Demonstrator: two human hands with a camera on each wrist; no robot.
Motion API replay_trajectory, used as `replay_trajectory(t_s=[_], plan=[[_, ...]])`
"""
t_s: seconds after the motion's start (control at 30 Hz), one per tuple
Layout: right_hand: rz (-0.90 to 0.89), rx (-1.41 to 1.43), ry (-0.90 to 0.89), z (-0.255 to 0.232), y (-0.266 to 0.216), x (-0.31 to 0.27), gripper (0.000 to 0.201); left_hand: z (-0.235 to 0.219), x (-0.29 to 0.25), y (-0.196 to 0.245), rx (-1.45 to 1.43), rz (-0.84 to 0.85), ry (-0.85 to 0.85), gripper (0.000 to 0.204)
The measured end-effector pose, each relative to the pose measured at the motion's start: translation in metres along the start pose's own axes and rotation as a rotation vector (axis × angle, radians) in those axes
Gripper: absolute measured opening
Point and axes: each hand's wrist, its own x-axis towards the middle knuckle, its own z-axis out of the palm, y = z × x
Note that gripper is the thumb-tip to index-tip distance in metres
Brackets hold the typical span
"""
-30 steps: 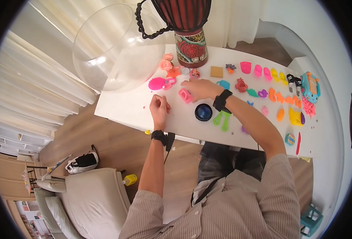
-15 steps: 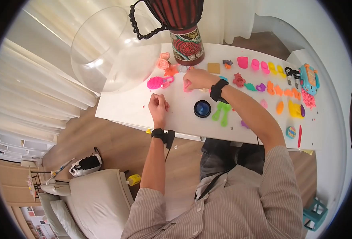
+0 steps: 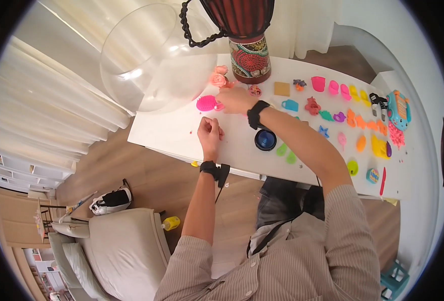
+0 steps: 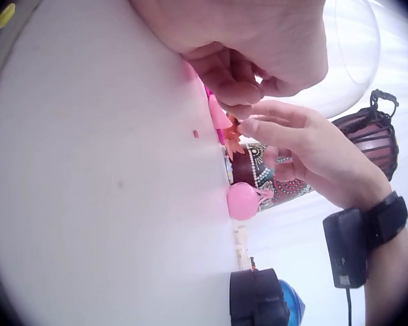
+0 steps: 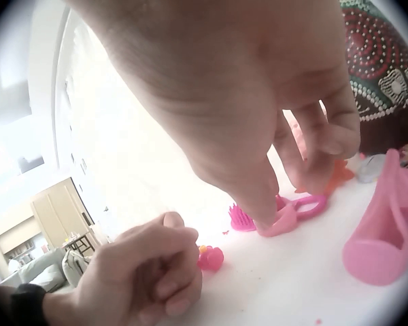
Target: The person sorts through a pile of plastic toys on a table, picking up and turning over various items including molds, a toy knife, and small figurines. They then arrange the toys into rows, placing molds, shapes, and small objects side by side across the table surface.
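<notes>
My right hand [image 3: 236, 100] reaches over the back left of the white table. In the right wrist view its thumb comes down at a light pink piece [image 5: 282, 223] beside a pink hairbrush [image 3: 206, 103], other fingers spread behind. My left hand [image 3: 210, 132] rests near the table's front left, fingers loosely curled, nothing visible in them. Past its knuckles shows a small pink thing with a yellow spot [image 5: 212, 258]. A pink hollow toy piece [image 5: 381, 248] stands to the right of the light pink piece. Peach roses [image 3: 219, 77] lie just beyond my right hand.
A patterned drum [image 3: 250, 60] stands at the table's back, with a large clear sphere [image 3: 146, 75] left of it. A black round thing with a blue centre [image 3: 266, 140] sits below my right forearm. Several colourful toy pieces and a blue toy phone [image 3: 399, 110] fill the right side.
My right hand has left the pink hollow piece and moved left to the light pink piece beside the hairbrush. My left hand stays at the same spot. The head view has shifted slightly.
</notes>
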Motion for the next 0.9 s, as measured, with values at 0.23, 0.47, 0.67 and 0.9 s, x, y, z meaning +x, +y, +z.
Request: replay_trajectory(t_s=[0.23,0.47,0.67,0.9], plan=[[-0.062,-0.096,0.024,0.029,-0.006,0.013,0.018,-0.003,0.003,0.001,0.005,-0.001,-0.022,0.025],[-0.073,0.063,-0.256,-0.011,-0.011,-0.027,0.011,0.0,0.005,0.001,-0.042,0.022,0.05,0.025],[-0.067,0.161,-0.586,-0.024,-0.019,-0.032,0.015,0.0,0.011,0.0,-0.168,0.041,0.151,0.023],[-0.048,0.139,-0.393,-0.018,-0.007,-0.006,0.019,0.004,0.016,0.0,-0.162,0.052,0.254,0.023]])
